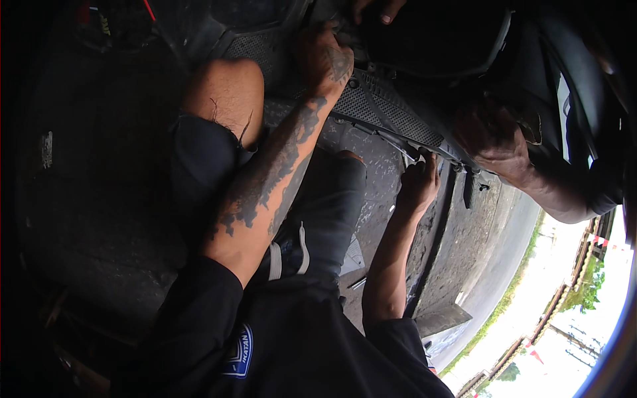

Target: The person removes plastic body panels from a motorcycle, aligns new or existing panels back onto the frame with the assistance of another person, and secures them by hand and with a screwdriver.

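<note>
My tattooed left hand (325, 61) is closed at the upper edge of a dark, textured footboard panel (381, 103), which looks like part of a scooter. Its fingertips are in shadow, so what they grip is hidden. Lower and to the right, my right hand (419, 184) reaches up to the panel's near lower edge. Its fingers are bent in against the underside beside a thin shiny metal part (408, 152). I cannot make out what lies between them.
Another person's hand (491, 136) rests by the panel's right end, and fingers (378, 10) show at the top edge. A dark body panel (431, 40) lies beyond. My bent knee (225, 93) is left of my left forearm. Scuffed floor (371, 172) lies below.
</note>
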A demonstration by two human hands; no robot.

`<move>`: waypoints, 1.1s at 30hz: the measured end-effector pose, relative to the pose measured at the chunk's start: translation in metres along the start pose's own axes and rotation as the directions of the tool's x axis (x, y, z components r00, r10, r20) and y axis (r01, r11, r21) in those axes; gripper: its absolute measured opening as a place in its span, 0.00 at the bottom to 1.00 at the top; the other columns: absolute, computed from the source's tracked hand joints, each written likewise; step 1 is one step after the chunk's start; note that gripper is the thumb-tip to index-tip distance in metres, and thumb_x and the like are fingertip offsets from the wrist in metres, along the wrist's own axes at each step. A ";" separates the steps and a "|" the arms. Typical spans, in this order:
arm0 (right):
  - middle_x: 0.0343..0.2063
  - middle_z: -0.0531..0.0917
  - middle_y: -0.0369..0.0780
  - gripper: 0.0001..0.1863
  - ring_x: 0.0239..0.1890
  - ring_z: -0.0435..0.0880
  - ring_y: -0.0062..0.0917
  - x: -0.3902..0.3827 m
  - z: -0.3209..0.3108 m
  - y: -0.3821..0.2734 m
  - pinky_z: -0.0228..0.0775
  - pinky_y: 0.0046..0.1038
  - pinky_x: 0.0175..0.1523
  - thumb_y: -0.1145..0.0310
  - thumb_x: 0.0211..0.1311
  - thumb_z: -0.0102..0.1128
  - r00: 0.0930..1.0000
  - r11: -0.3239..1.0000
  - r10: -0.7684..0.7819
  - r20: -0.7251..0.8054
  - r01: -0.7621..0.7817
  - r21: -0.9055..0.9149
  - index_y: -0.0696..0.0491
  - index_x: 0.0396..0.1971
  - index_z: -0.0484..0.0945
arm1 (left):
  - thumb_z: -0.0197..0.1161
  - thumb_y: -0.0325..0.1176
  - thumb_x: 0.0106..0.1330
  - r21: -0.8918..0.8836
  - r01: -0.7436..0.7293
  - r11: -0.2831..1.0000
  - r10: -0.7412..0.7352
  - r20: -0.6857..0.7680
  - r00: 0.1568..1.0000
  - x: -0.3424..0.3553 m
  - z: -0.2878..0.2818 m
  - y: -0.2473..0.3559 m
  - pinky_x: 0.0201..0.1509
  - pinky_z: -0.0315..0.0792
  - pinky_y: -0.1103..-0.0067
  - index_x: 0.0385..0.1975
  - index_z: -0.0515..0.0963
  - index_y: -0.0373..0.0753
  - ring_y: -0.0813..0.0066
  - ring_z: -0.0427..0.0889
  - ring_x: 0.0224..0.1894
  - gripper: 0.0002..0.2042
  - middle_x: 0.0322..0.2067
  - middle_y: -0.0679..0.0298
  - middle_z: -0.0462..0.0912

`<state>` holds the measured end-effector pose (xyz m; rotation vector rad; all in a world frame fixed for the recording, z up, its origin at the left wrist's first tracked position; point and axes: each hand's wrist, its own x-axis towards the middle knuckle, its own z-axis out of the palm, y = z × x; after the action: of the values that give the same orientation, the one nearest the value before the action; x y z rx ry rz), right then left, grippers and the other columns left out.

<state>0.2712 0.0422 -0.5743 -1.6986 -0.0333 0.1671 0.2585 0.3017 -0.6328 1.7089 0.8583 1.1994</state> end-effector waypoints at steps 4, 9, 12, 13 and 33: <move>0.35 0.83 0.42 0.19 0.32 0.81 0.33 0.004 -0.013 0.015 0.71 0.28 0.37 0.83 0.51 0.48 0.933 0.712 -0.326 0.152 0.348 -0.610 0.56 0.44 0.76 | 0.62 0.24 0.41 0.168 -0.015 0.986 0.012 0.018 1.000 -0.001 -0.003 0.017 0.50 0.68 0.65 0.37 0.79 0.34 0.54 0.77 0.40 0.18 0.33 0.53 0.80; 0.38 0.82 0.45 0.20 0.37 0.83 0.36 0.007 -0.003 0.018 0.72 0.30 0.40 0.84 0.48 0.49 0.939 0.761 -0.315 0.135 0.335 -0.556 0.56 0.43 0.75 | 0.60 0.28 0.50 0.346 -0.109 0.932 0.090 0.070 0.993 -0.002 -0.003 0.025 0.53 0.63 0.64 0.35 0.78 0.35 0.56 0.72 0.44 0.12 0.37 0.54 0.77; 0.39 0.82 0.45 0.19 0.39 0.82 0.38 0.007 0.004 0.007 0.72 0.31 0.42 0.83 0.47 0.50 0.993 0.938 -0.117 0.029 0.121 -0.326 0.58 0.43 0.74 | 0.58 0.31 0.55 0.410 -0.194 0.891 0.173 0.089 0.981 -0.007 0.009 0.036 0.54 0.61 0.63 0.33 0.78 0.36 0.58 0.70 0.46 0.08 0.38 0.55 0.75; 0.39 0.82 0.45 0.19 0.39 0.82 0.38 0.005 0.010 0.000 0.73 0.31 0.43 0.83 0.47 0.50 1.000 0.976 -0.026 -0.007 0.024 -0.215 0.59 0.43 0.74 | 0.57 0.32 0.57 0.384 -0.211 0.899 0.164 0.152 0.975 -0.007 0.013 0.038 0.55 0.61 0.63 0.31 0.78 0.36 0.59 0.68 0.47 0.07 0.38 0.55 0.74; 0.10 0.55 0.25 0.21 0.11 0.48 0.06 -0.015 0.060 -0.053 0.36 0.15 0.16 0.64 0.70 0.43 0.995 0.996 -0.031 0.096 0.023 0.082 0.65 0.53 0.71 | 0.67 0.39 0.51 0.245 -0.180 0.953 0.100 0.309 0.946 0.000 0.009 0.035 0.57 0.61 0.63 0.50 0.71 0.39 0.55 0.69 0.50 0.26 0.44 0.55 0.73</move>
<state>0.2522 0.1066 -0.5279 -1.6078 -0.1203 0.2283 0.2696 0.2857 -0.6018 2.1397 0.7507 0.9141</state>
